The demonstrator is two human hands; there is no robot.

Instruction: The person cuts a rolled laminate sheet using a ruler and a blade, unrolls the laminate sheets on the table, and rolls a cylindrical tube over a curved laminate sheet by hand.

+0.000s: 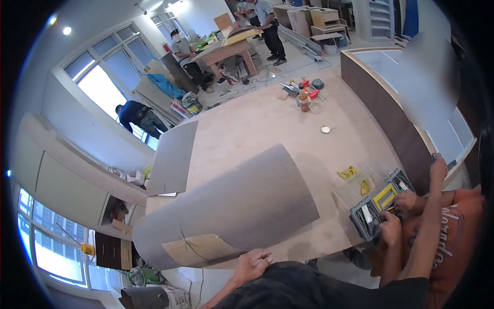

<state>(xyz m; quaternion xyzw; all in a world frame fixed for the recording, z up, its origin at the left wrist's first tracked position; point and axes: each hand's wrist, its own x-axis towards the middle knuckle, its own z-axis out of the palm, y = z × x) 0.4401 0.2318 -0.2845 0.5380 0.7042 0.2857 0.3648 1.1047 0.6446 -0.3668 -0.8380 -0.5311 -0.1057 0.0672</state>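
Observation:
My left hand (256, 264) is at the near table edge with its fingers curled in and nothing visible in them. Just beyond it lies a large roll of grey-brown sheet (242, 201), tied with string and with a tan patch (200, 248) on its side. My right arm reaches out to the right, past a co-worker in an orange shirt (447, 247). My right hand (439, 169) is closed beside the wooden rim of a dark-sided cabinet (373, 105); a small dark thing shows at its fingertips, too small to name. Both co-worker's hands (392, 226) are at an open toolbox (368, 219).
On the wooden table (355, 139) are a flat grey sheet (172, 159), a bottle (304, 102), a small round tin (325, 129), several red-handled tools (313, 90) and yellow packets (348, 172). People work around a bench (226, 54) behind; another person bends by the window (139, 118).

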